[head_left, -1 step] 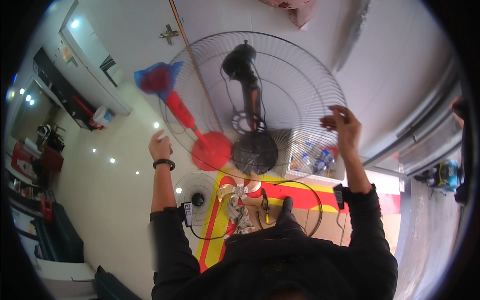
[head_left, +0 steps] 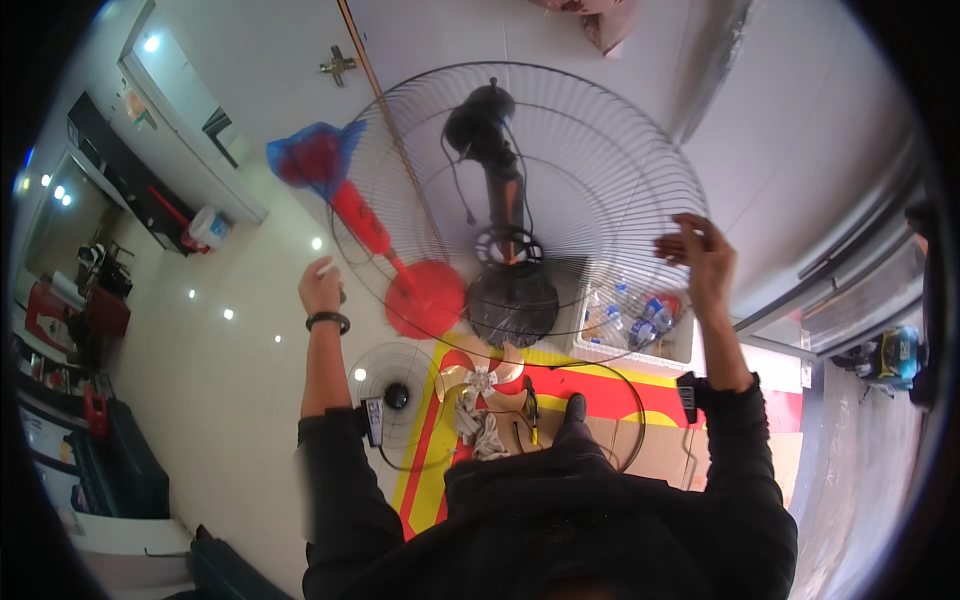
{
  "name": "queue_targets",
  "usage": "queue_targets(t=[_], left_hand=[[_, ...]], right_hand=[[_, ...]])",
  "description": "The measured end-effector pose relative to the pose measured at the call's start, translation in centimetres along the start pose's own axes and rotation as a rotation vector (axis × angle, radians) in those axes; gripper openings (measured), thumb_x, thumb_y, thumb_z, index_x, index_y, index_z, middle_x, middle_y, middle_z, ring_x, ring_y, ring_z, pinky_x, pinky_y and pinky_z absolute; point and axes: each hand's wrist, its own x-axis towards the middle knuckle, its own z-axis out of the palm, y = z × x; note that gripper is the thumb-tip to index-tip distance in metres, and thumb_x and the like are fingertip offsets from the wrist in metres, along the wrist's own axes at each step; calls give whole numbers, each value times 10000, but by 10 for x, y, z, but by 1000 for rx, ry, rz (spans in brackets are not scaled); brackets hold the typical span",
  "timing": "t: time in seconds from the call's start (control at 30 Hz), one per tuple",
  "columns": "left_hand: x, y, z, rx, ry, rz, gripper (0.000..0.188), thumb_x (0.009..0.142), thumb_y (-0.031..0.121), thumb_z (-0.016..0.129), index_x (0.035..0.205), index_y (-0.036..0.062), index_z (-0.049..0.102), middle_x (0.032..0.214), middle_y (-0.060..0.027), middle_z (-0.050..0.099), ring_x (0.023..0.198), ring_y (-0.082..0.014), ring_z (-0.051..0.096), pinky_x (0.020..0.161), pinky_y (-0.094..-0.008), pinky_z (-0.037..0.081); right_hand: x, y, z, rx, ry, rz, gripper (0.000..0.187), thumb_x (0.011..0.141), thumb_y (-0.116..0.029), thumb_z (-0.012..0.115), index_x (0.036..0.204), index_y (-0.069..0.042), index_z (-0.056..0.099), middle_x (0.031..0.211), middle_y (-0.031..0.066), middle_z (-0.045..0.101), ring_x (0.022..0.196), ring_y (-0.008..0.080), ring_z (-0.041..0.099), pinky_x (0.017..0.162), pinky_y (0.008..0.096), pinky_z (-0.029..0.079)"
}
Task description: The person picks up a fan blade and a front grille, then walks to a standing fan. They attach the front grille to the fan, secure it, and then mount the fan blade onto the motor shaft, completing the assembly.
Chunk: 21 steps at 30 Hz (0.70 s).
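Note:
A large round black wire fan grille [head_left: 600,110] hangs tilted before me, its wires blurred. My right hand [head_left: 708,262] is at its right rim, the fingers reaching in over the wires and closed on the edge. My left hand [head_left: 320,288], with a dark band on the wrist, is raised just outside the left rim, apart from it. Its fingers are loosely bent and apart, with nothing visible in them. Through the grille show a black stand fan body [head_left: 503,185] on a round base and a red stand fan [head_left: 362,222], its head wrapped in blue plastic.
A gold fan blade [head_left: 480,378], a crumpled cloth [head_left: 482,432] and a yellow-tipped tool [head_left: 533,420] lie near my feet. Another wire grille [head_left: 372,420] rests on the floor at left. A white foam box [head_left: 640,350] with plastic bottles stands at right, near the wall.
The large grille has shifted to the right and turned slightly. My right hand has moved a little right with it. The left hand has hardly moved.

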Motion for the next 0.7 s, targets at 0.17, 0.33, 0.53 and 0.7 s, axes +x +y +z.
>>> queue_targets(t=[0.17, 0.33, 0.53, 0.7], left_hand=[[71, 11, 105, -32, -314, 7, 325, 834, 51, 629, 1158, 37, 624, 708, -78, 640, 534, -124, 578, 457, -260, 451], [112, 36, 228, -219, -575, -102, 486, 833, 50, 636, 1306, 68, 526, 751, -88, 656, 547, -143, 599, 460, -276, 459], [148, 83, 292, 104, -722, -92, 308, 861, 123, 589, 1163, 69, 619, 704, -84, 634, 527, -163, 599, 442, -297, 455], [142, 170, 280, 250, -468, 588, 161, 849, 196, 620, 909, 55, 671, 736, -81, 661, 640, -230, 638, 584, -330, 502]], right_hand=[[65, 16, -80, -54, -59, -108, 223, 959, -136, 527, 1069, 42, 605, 783, 145, 692, 664, 181, 672, 587, 249, 513], [55, 10, -183, -174, 340, -14, 247, 950, -120, 517, 1095, 74, 565, 795, 154, 661, 647, 207, 661, 598, 289, 545], [-44, -3, -224, -328, 631, 30, 337, 955, -231, 529, 1166, 30, 552, 823, 157, 656, 690, 194, 651, 590, 256, 526], [-86, -12, -240, -412, 735, 75, 326, 966, -227, 491, 1171, 21, 548, 821, 134, 657, 683, 183, 645, 594, 246, 524]])
